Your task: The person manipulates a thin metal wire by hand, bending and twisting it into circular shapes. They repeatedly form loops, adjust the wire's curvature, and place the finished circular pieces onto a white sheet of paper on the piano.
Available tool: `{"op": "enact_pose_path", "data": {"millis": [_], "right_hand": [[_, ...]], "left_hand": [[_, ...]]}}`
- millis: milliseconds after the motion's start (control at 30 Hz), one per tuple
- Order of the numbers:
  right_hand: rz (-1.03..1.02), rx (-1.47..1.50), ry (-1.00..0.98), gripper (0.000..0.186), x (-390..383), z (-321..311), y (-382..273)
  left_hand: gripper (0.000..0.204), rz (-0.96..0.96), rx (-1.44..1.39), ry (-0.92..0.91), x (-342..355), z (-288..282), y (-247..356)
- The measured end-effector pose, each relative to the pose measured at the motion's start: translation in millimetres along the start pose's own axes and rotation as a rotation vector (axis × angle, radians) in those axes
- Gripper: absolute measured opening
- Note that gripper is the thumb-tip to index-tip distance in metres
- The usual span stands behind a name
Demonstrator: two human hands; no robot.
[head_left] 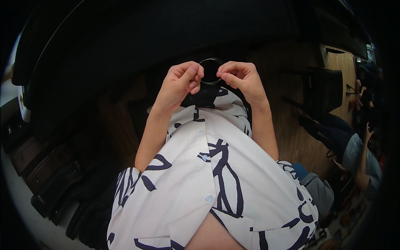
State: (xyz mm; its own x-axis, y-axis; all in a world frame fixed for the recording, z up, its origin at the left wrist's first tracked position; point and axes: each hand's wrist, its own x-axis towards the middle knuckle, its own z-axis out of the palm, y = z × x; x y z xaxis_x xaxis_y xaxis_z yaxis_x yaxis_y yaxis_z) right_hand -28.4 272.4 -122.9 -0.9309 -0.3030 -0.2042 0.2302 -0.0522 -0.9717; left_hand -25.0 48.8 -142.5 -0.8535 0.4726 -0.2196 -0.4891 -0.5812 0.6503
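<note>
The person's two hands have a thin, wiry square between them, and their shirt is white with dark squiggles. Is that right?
Not quite: it isn't a square. The head view shows a thin, round loop between the left hand and the right hand. The shirt is white with dark squiggles, as you said.

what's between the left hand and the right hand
In the head view, a round coil of thin, wire-like strand spans the gap between the left hand and the right hand.
</note>
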Motion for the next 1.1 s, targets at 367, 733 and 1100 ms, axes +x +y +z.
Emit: {"op": "enact_pose_path", "data": {"millis": [367, 733, 1100], "right_hand": [[0.007, -0.095, 0.055, 0.008, 2, -2, -6], [-0.100, -0.008, 0.177, 0.011, 1, 9, -13], [-0.030, 0.339, 0.086, 0.012, 0, 18, -3]], "left_hand": [[0.021, 0.015, 0.308, 0.092, -6, 0, 8], [0.018, 0.128, 0.525, 0.210, -7, 2, 4], [0.012, 0.415, 0.597, 0.163, -5, 11, -8]]}}
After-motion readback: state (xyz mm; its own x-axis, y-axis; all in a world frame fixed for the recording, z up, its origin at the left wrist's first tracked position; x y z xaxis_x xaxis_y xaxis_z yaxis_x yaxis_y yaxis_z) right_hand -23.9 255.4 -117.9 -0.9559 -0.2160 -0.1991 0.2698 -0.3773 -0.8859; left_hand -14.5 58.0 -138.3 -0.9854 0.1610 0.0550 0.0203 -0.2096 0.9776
